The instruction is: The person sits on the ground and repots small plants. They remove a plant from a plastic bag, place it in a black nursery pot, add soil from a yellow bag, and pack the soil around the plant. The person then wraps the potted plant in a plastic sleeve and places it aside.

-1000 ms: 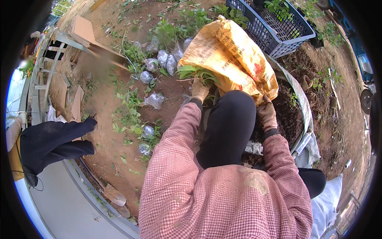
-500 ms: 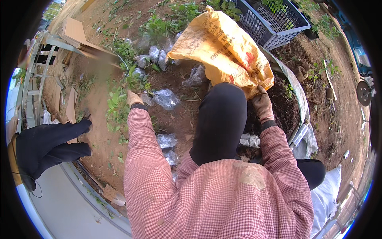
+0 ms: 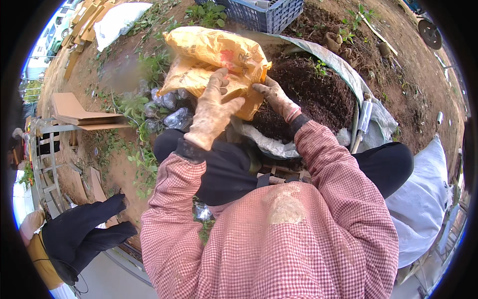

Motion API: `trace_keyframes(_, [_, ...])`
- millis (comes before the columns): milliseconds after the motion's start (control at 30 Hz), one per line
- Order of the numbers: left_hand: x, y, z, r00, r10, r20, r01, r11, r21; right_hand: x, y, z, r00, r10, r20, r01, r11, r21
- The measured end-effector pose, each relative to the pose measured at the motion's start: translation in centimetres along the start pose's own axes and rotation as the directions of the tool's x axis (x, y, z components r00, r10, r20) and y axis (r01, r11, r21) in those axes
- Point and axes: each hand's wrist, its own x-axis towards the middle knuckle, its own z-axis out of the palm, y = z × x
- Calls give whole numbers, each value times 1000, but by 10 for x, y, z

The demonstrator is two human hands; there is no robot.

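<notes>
A crumpled orange-yellow sack (image 3: 219,52) with red and dark print stands up before me, over the near edge of a heap of dark soil (image 3: 318,99). At the sack's lower right edge, my gloved right hand (image 3: 278,99) pinches its rim between thumb and fingers. My gloved left hand (image 3: 211,112) is in front of the sack's near side, thumb and fingers apart; whether its fingertips touch the sack I cannot tell. Several plastic-wrapped bundles (image 3: 178,118) with leafy seedlings lie on the ground left of the sack. What the sack contains is hidden.
A pale sheet (image 3: 343,67) curves around the soil. Beyond the sack sits a dark blue plastic crate (image 3: 269,17). At left are cardboard sheets (image 3: 79,109), a metal frame (image 3: 47,164) and another person's dark-trousered legs (image 3: 89,229). A white sack (image 3: 420,204) lies at right.
My left hand has left the seedlings and come right to the sack. The sack is lower and more folded, with my right hand still at its edge. My view has turned and my knees are spread.
</notes>
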Motion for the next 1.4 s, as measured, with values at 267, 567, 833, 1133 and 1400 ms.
trace_keyframes(267, [19, -129, 130, 779, -470, -416, 581, 791, 194, -25, 24, 26, 976, -190, 108, 196, 543, -816])
trace_keyframes(567, [51, -185, 110, 627, -535, -566, 295, 836, -463, -54, -38, -128, 501, -584, -639, -570, 332, -751])
trace_keyframes(833, [51, -221, 125, 651, -524, -549, 378, 851, -365, -39, -20, -66, 778, -163, -606, -615, -6, -788])
trace_keyframes(1133, [43, -193, 133, 684, -600, -416, 278, 741, -611, 33, 61, 21, 932, 72, -355, -328, 584, -742])
trace_keyframes(1400, [-5, -152, 156, 289, -666, -687, 797, 565, -212, 51, 28, -31, 821, -534, -201, -95, 220, -971])
